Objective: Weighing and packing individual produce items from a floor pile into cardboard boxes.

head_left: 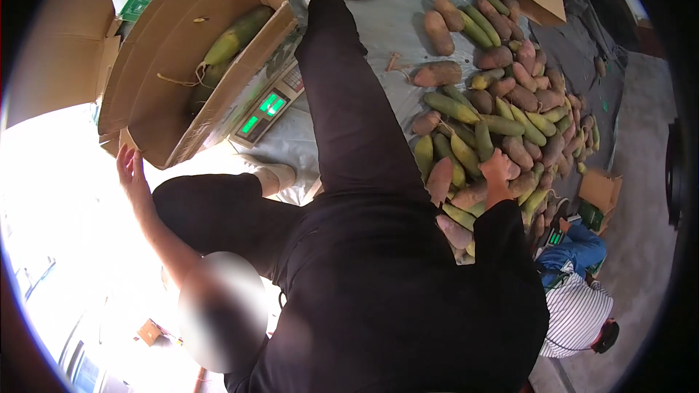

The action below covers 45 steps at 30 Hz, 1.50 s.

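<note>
Radishes (502,125), green-skinned, lie among reddish roots (437,74) in a heap toward the right edge of the grey plastic sheet (389,33). Fingers bent, the right hand (498,167) reaches onto the heap; whether it grips a root, I cannot tell. The left hand (131,175), loosely spread and seemingly bare, hangs near the cardboard carton (149,76). Good handling would probably mean choosing an uppermost root, wrapping its thick middle rather than its tail, and easing it out slowly so its neighbours don't roll.
</note>
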Available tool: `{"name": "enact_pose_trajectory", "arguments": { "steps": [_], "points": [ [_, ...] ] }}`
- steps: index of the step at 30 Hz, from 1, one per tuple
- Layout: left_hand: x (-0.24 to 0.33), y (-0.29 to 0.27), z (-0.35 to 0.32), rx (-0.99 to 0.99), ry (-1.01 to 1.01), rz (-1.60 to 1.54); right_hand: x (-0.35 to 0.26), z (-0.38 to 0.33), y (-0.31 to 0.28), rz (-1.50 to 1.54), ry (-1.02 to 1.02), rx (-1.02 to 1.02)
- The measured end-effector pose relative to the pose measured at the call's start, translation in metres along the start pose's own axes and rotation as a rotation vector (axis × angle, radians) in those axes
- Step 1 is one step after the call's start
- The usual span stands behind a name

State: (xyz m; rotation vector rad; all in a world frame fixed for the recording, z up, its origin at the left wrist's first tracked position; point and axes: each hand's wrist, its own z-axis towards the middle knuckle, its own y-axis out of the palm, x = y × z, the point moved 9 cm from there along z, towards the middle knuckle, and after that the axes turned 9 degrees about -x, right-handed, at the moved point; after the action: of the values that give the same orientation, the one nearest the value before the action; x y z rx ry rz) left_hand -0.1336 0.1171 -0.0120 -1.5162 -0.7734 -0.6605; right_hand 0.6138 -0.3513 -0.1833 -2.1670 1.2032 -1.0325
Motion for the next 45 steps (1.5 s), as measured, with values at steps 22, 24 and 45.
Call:
{"name": "enact_pose_trajectory", "arguments": {
  "steps": [22, 24, 45],
  "points": [
    [0.032, 0.025, -0.011, -0.066, -0.070, 0.123, -0.207, -0.097, -0.153, 0.491, -0.992, 0.451],
    [0.036, 0.025, -0.010, -0.060, -0.052, 0.176, -0.246, -0.155, -0.199, 0.455, -1.192, 0.608],
    [0.028, 0.020, -0.012, -0.088, -0.078, 0.243, -0.373, -0.359, -0.231, 0.668, -1.911, 0.723]
  ]
}}
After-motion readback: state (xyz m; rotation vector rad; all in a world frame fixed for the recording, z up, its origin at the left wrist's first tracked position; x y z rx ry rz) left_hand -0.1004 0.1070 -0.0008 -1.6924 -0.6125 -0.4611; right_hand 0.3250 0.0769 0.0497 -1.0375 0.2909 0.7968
